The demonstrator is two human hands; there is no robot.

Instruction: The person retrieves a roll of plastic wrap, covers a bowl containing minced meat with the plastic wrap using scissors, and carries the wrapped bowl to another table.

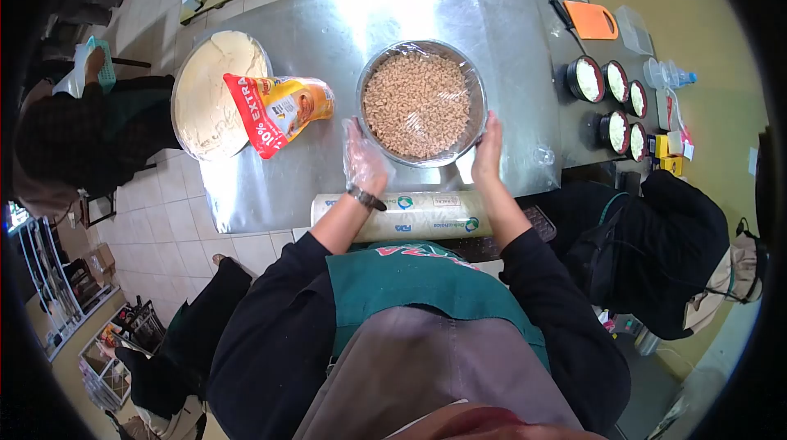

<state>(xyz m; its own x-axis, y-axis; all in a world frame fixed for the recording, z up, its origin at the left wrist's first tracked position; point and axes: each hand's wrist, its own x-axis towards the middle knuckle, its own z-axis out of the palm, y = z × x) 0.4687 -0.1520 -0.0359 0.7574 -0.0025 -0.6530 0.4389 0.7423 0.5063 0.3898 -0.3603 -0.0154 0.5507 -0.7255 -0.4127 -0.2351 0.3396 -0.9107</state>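
Note:
A round metal bowl (482,100) full of small light-brown pieces (416,104) stands on the steel table, with clear film stretched over its top. My left hand (366,159), in a clear plastic glove, is against the bowl's lower left side. On the lower right side rests my bare right hand (487,149), its fingers along the wall. The two hands hold the bowl between them. Between my forearms and my apron lies a large roll of plastic film (402,217) at the table's near edge.
A red and yellow packet (283,109) lies partly over a large tub of pale cream (215,83) on the left. At the right are several dark bowls with white contents (588,79), an orange board (592,21) and a knife (566,18). People stand at both sides.

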